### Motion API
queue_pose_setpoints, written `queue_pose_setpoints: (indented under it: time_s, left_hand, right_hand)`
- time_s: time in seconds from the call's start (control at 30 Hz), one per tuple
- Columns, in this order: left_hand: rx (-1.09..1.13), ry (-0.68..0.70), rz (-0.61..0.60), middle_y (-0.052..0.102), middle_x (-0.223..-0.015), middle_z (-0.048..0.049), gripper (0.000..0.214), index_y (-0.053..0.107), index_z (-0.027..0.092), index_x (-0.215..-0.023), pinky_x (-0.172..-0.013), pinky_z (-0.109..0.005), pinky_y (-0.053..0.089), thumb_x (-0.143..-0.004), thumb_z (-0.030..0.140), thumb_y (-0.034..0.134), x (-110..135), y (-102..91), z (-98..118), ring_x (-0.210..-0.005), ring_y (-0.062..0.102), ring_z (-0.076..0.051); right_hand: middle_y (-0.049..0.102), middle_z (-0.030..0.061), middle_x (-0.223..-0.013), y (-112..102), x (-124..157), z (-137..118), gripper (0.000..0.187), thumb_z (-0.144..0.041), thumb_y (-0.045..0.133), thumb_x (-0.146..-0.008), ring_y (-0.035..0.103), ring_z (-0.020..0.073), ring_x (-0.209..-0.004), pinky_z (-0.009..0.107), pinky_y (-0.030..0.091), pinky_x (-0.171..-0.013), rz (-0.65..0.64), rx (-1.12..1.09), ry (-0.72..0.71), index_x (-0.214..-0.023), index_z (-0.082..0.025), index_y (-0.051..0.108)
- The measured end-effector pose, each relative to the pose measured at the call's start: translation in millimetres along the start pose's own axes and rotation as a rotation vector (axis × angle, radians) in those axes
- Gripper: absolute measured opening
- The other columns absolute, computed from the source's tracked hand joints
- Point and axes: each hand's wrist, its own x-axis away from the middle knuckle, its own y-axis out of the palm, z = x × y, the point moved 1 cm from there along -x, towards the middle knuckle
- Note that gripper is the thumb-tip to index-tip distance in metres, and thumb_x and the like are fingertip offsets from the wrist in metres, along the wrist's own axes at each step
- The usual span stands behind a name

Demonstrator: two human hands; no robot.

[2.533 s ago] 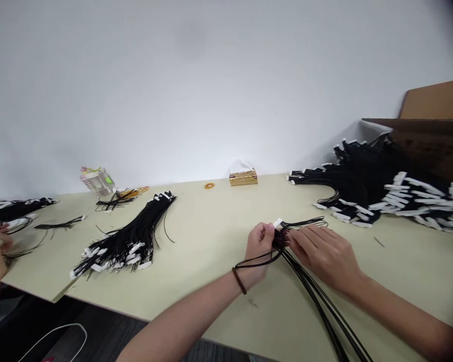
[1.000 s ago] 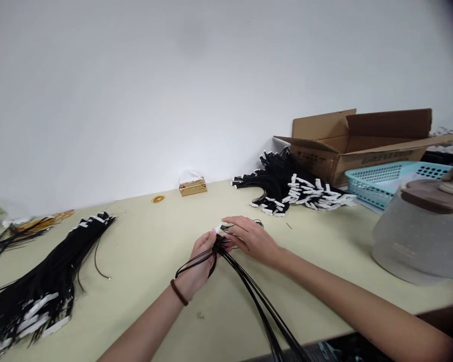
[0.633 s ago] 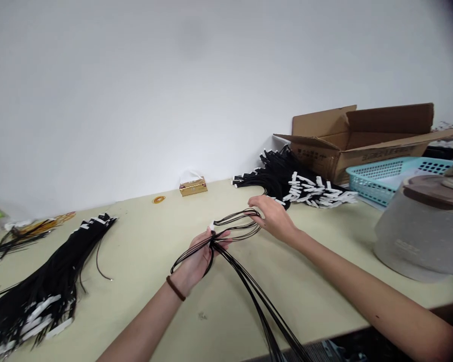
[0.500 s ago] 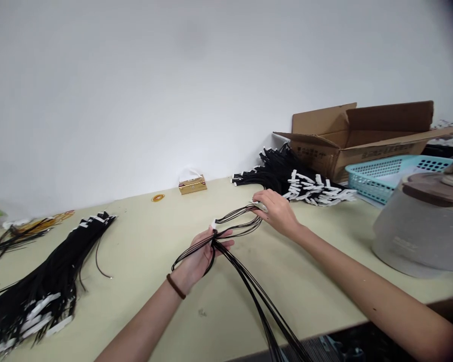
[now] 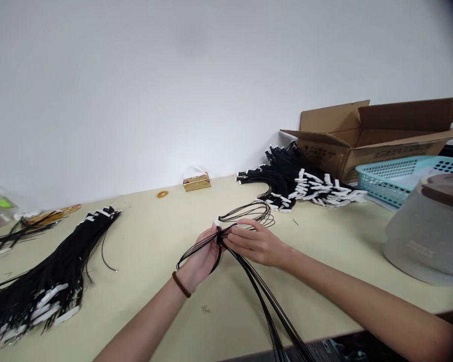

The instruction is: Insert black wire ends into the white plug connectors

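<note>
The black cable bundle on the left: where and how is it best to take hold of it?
Probably near its far end, from above: the cable bundle lies on the table, gathered narrower there, while its near end spreads loosely.

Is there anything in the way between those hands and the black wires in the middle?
Nothing visible. The left hand holds the black wires beside a white connector, and the right hand has its fingers right at them. The tissue box stands farther back.
</note>
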Motion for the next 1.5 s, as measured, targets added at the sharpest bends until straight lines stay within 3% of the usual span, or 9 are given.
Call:
queue_pose_setpoints:
  time_s: [0.4,0.57,0.73,0.93,1.07,1.2,1.33,1.4,1.5]
  left_hand:
    - [0.042,-0.039,-0.066,0.061,-0.068,0.0022,0.014,0.058,0.013,-0.074,-0.063,-0.022,0.036,-0.070,0.024,0.066,1.4,1.2,-3.3,-0.061,0.049,-0.006]
    - [0.013,0.010,-0.052,0.063,-0.068,0.0008,0.015,0.058,0.013,-0.072,-0.067,-0.023,0.041,-0.071,0.026,0.065,-1.7,-1.7,-0.8,-0.061,0.054,-0.007]
    - [-0.002,0.075,0.024,0.067,-0.072,-0.0036,0.021,0.060,0.012,-0.074,-0.075,-0.027,0.044,-0.072,0.033,0.063,-4.7,-5.4,3.2,-0.066,0.059,-0.012]
    - [-0.008,0.108,0.132,0.069,-0.089,-0.0090,0.022,0.060,0.012,-0.077,-0.078,-0.029,0.044,-0.079,0.033,0.054,-8.1,-10.0,4.1,-0.066,0.060,-0.012]
    - [0.005,0.101,0.183,0.069,-0.090,-0.0096,0.020,0.058,0.013,-0.074,-0.084,-0.030,0.044,-0.081,0.030,0.052,-6.7,-9.4,4.7,-0.074,0.063,-0.014]
    - [0.007,0.087,0.196,0.069,-0.089,-0.0104,0.021,0.059,0.012,-0.072,-0.086,-0.031,0.045,-0.080,0.031,0.054,-4.9,-8.5,4.7,-0.076,0.064,-0.015]
    - [-0.018,0.087,0.222,0.069,-0.092,-0.0113,0.024,0.061,0.010,-0.076,-0.085,-0.029,0.045,-0.082,0.030,0.051,-3.1,-8.4,3.0,-0.077,0.064,-0.014]
    - [-0.039,0.080,0.217,0.069,-0.092,-0.0120,0.025,0.062,0.009,-0.079,-0.084,-0.029,0.046,-0.082,0.031,0.049,-2.1,-8.3,1.2,-0.079,0.064,-0.015]
    - [-0.056,0.077,0.177,0.069,-0.091,-0.0121,0.024,0.062,0.009,-0.080,-0.083,-0.030,0.046,-0.081,0.030,0.051,-1.1,-7.2,-2.5,-0.080,0.064,-0.016]
  right_hand:
    - [0.065,0.0017,-0.091,10.1,5.0,-1.1,0.016,-0.008,0.052,-0.085,0.057,0.0122,-0.092,0.033,0.046,-0.086,0.092,-0.184,0.102,-0.097,-0.015,0.058]
    - [0.065,0.0043,-0.091,9.4,-2.7,-3.1,0.017,-0.013,0.049,-0.087,0.059,0.0141,-0.089,0.029,0.050,-0.079,0.187,-0.628,0.527,-0.099,-0.019,0.060]
    - [0.065,0.0046,-0.096,0.6,-9.3,-3.4,0.019,-0.027,0.046,-0.090,0.061,0.0159,-0.091,0.032,0.050,-0.084,0.180,-1.075,0.929,-0.100,-0.021,0.061]
    - [0.062,0.0041,-0.087,-4.6,-9.7,10.3,0.024,-0.041,0.055,-0.083,0.061,0.0163,-0.087,0.036,0.048,-0.088,0.441,-1.479,1.338,-0.079,-0.017,0.059]
    - [0.055,-0.0010,-0.071,-9.6,-0.2,35.8,0.027,-0.040,0.068,-0.071,0.058,0.0119,-0.071,0.032,0.051,-0.076,0.696,-1.540,1.517,-0.071,-0.017,0.053]
    - [0.046,-0.0042,-0.062,-12.0,22.3,63.9,0.028,-0.039,0.071,-0.065,0.042,0.0046,-0.049,0.018,0.039,-0.044,0.924,-1.210,1.678,-0.072,-0.016,0.056]
    - [0.045,-0.0035,-0.061,-14.7,31.8,71.2,0.026,-0.042,0.064,-0.073,0.035,0.0047,-0.045,0.018,0.027,-0.039,0.851,-0.838,1.564,-0.083,-0.018,0.063]
    - [0.052,-0.0010,-0.064,-16.0,26.0,62.0,0.022,-0.038,0.058,-0.079,0.040,0.0070,-0.049,0.020,0.030,-0.042,0.689,-0.632,1.374,-0.085,-0.018,0.065]
    - [0.059,0.0015,-0.068,-12.8,10.7,36.1,0.012,-0.023,0.054,-0.085,0.046,0.0092,-0.055,0.023,0.036,-0.051,0.391,-0.393,0.935,-0.084,-0.017,0.065]
